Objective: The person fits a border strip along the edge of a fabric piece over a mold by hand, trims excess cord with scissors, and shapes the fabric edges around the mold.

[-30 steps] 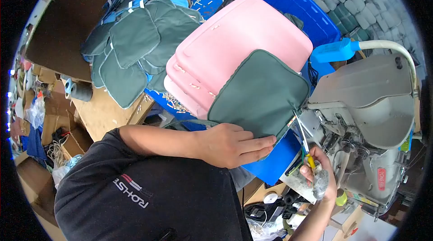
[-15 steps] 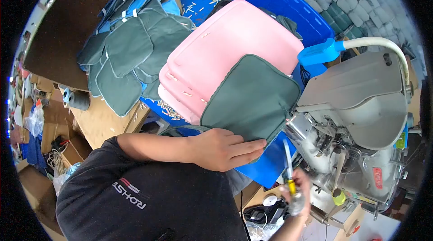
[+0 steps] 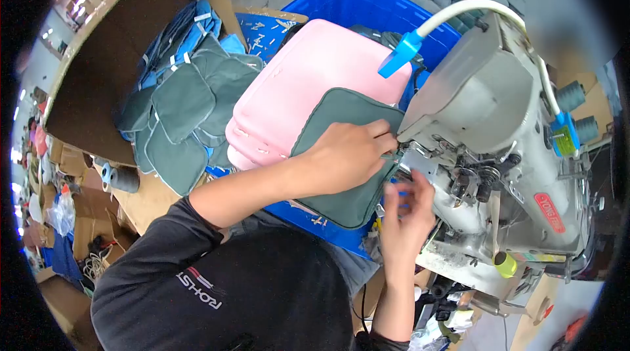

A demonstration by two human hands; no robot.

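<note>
A dark green quilted fabric piece with rounded corners lies partly over pink padded pieces, its right edge beside the sewing machine. My left hand rests on it, with fingers curled and pinching its upper right edge close to the machine's working area. My right hand is just right of the fabric's lower edge, fingers apart and bent, with nothing visible in it. Small metal and yellow parts show beside its fingers; whether they are the scissors I cannot tell.
Green and blue fabric pieces are heaped at the left by a cardboard box. Behind the pink pieces stands a blue bin. A white hose with a blue nozzle arches over the machine. Thread spools sit at the left.
My left hand has moved up and right to the fabric's edge. The yellow-handled scissors have left my right hand, which has opened and risen toward the fabric. The view has shifted, bringing the machine closer.
</note>
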